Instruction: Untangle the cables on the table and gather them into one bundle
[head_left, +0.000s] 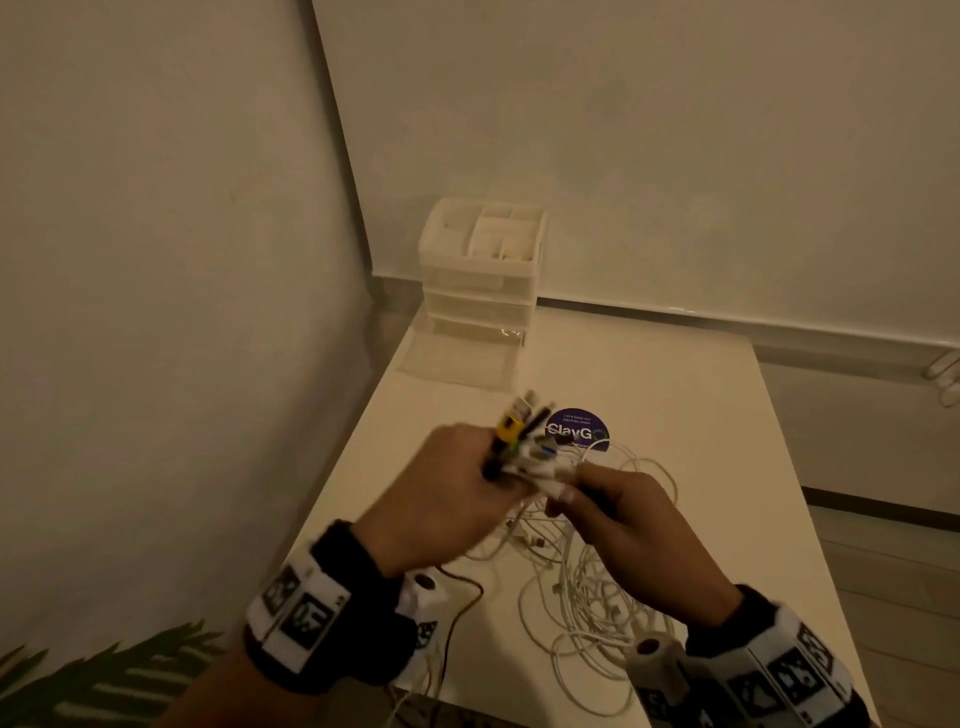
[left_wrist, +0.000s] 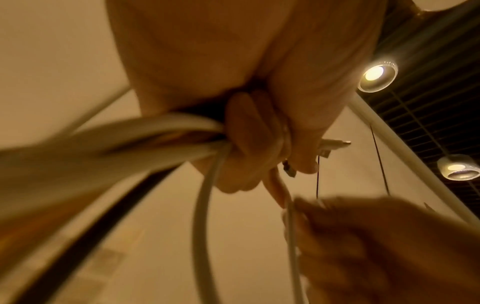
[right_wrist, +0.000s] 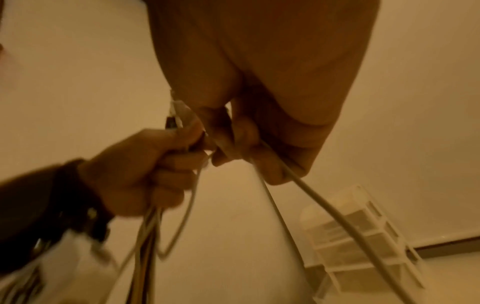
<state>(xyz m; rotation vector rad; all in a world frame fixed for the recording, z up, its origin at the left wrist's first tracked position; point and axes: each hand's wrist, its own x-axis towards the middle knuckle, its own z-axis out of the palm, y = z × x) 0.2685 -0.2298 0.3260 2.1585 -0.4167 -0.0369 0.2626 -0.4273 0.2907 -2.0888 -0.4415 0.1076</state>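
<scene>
My left hand (head_left: 457, 478) grips a bunch of cable ends (head_left: 524, 441) above the table, with yellow, black and white plugs sticking out past the fingers. In the left wrist view the fingers (left_wrist: 246, 144) curl round several white and dark cables (left_wrist: 145, 135). My right hand (head_left: 608, 504) is right beside it and pinches a white cable (right_wrist: 311, 191) next to the bunch. A loose tangle of white cables (head_left: 587, 597) hangs from both hands and lies on the white table (head_left: 701, 415). A thin dark red cable (head_left: 462, 597) trails near my left wrist.
A white plastic drawer organiser (head_left: 480, 275) stands at the table's back left corner by the wall. A round dark blue sticker (head_left: 576, 431) lies on the table just behind the hands. Green plant leaves (head_left: 104, 680) show at bottom left. The table's right edge drops to the floor.
</scene>
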